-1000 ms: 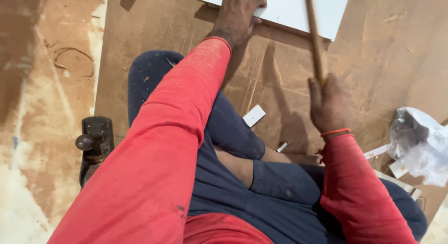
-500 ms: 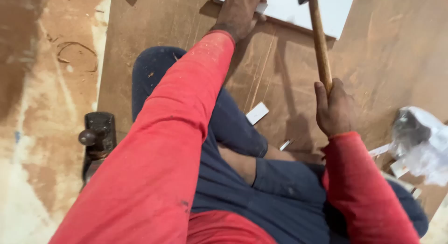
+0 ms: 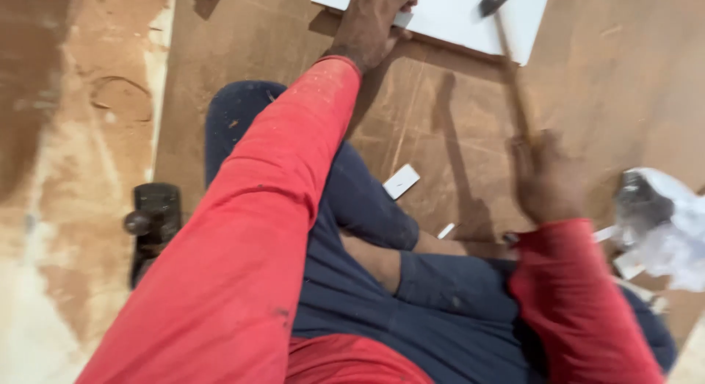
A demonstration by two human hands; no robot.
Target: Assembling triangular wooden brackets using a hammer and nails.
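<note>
Left hand [image 3: 374, 20] stretched forward, palm down; right hand [image 3: 547, 180] fisted, blurred.

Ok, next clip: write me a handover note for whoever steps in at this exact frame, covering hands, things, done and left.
Left hand: arm stretched forward, pressing down on the near edge of the white board that lies on the brown sheet.
Right hand: gripping the wooden handle of the hammer; its head is over the white board and blurred.
Nearby: small white offcuts on the sheet by the knee, a crumpled white bag to the right, a dark hand plane to the left.
Done: board laid flat and steadied.
Left: cannot tell what the hammer strikes; no nail is visible.
</note>
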